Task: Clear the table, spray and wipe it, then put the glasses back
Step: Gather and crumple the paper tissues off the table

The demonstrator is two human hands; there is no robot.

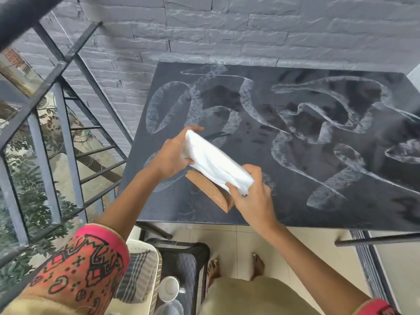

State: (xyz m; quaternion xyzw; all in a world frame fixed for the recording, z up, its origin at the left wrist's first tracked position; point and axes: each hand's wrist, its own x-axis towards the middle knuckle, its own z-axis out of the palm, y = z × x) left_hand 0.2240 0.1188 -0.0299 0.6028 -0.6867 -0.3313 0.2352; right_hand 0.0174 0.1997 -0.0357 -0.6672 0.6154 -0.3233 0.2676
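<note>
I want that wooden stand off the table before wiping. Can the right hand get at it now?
Probably yes for reach: the wooden stand lies just under the right hand, with nothing between them. But that hand grips the white cloth, so it would need to let go first.

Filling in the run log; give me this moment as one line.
left hand grips white cloth | right hand grips its other end | table streaked with pale swirls | wooden block on table, below cloth

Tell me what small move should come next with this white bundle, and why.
Probably lower the white bundle onto the table and wipe: left hand and right hand grip its ends, and pale swirled streaks cover the top.
</note>
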